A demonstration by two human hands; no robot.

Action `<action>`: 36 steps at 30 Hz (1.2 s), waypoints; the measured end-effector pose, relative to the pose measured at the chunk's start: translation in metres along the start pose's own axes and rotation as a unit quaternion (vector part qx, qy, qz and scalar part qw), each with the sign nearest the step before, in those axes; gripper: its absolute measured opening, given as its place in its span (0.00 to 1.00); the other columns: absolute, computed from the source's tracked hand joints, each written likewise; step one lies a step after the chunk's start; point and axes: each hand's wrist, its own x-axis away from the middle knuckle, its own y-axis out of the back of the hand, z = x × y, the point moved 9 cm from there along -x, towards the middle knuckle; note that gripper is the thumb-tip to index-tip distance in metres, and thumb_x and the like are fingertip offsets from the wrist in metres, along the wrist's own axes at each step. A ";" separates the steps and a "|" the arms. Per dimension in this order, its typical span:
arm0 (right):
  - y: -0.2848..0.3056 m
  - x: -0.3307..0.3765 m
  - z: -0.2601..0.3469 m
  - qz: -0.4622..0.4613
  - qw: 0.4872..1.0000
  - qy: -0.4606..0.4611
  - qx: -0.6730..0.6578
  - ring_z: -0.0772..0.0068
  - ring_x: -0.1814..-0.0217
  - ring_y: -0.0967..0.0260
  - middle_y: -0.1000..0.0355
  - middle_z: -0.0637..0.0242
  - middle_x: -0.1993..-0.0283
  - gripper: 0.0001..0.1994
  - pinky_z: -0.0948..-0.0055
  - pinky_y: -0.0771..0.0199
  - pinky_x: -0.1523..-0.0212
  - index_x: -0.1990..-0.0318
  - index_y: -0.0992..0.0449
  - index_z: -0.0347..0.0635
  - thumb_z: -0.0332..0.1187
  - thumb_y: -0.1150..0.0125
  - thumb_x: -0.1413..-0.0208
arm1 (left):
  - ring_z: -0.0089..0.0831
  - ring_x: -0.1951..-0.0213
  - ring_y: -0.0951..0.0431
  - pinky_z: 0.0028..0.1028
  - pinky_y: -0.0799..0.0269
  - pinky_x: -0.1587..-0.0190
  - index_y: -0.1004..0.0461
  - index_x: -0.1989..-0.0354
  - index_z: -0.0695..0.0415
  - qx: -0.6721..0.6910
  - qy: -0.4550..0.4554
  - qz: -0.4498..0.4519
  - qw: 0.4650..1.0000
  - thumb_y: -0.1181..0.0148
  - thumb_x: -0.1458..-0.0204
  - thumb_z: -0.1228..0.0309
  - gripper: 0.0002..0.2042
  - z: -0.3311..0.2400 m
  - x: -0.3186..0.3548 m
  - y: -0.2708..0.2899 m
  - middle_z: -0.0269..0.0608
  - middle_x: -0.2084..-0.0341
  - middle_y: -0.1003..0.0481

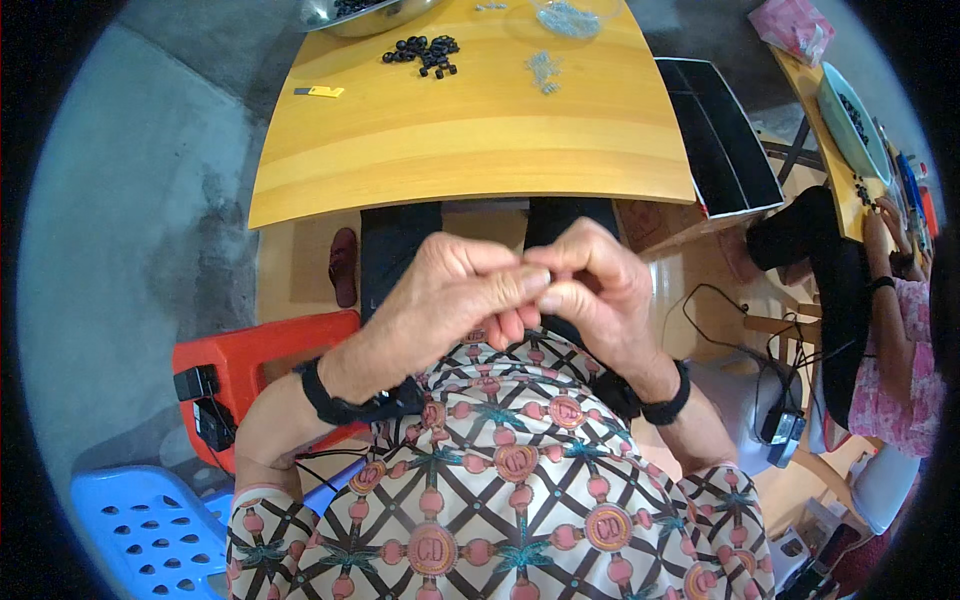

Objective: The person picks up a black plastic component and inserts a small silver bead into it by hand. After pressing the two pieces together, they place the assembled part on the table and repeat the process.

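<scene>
In the head view, the work seems under way: loose black pieces [420, 47] and clear pieces [542, 70] lie on the far part of the table [470, 140]; which are done or left cannot be told. Nearer, the left hand [450, 287] and right hand [605, 287] meet, fingers [510, 286] pinched closed, anything between them hidden.

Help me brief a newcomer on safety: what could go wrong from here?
The left hand and right hand meet short of the table; any small piece hidden between them might drop. The loose black pieces could roll if the table is bumped. The yellow tool, seemingly a cutter, lies near them and might nick someone reaching past.
</scene>
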 end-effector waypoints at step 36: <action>0.012 -0.011 0.008 -0.084 0.981 0.123 0.124 0.67 0.74 0.32 0.31 0.63 0.75 0.15 0.73 0.32 0.72 0.62 0.24 0.36 0.34 0.32 0.57 | 0.16 0.81 0.30 0.16 0.35 0.79 0.24 0.75 0.61 0.004 -0.014 -0.058 0.998 0.46 0.42 0.60 0.16 -0.002 -0.017 0.016 0.33 0.83 0.27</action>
